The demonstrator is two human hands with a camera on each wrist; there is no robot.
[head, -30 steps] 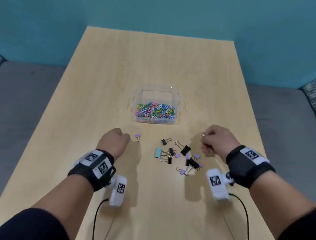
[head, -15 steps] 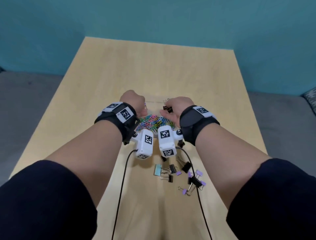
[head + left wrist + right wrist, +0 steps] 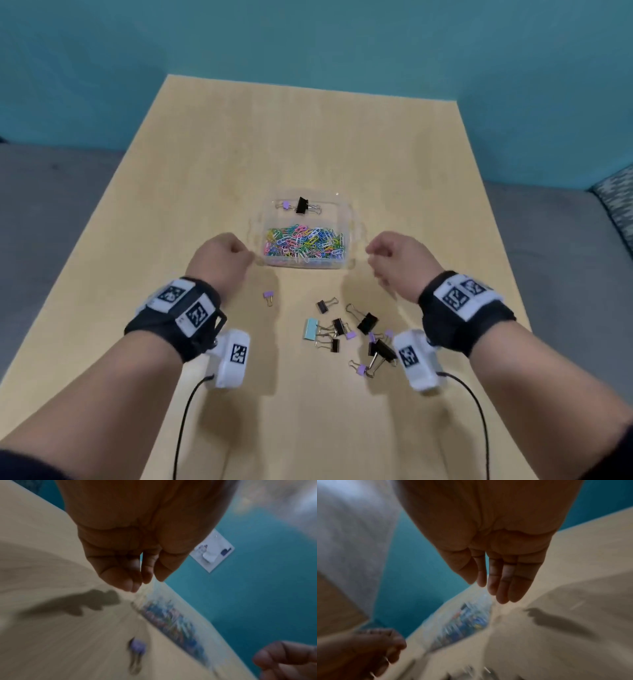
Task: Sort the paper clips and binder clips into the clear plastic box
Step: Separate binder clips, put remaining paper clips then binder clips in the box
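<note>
Teal walls (image 3: 342,41) back a pale wooden table (image 3: 212,164), with grey floor to either side.

On the table sits the clear box (image 3: 350,219), split into two compartments. Its near compartment is full of coloured paper clips (image 3: 303,244); its far one holds a black binder clip (image 3: 301,205) and a purple clip (image 3: 285,205) just beside it.

Both forearms reach in from the near edge, each with a black wrist strap and a white camera block under the wrist. The left hand (image 3: 221,260) hovers just left of the box's near corner. In the left wrist view its fingers (image 3: 120,574) curl loosely toward the palm with nothing between them, though the picture is blurred. The right hand (image 3: 397,262) hovers just right of the box. In the right wrist view its fingers (image 3: 508,582) hang nearly straight and close together, holding nothing.

Loose binder clips lie on the table nearer the person than the box, between the two wrists. A scattered group (image 3: 352,334) of black, purple and one light-blue clip (image 3: 311,329) lies closer to the right wrist, some touching. One small purple clip (image 3: 269,296) lies apart, near the left wrist.
</note>
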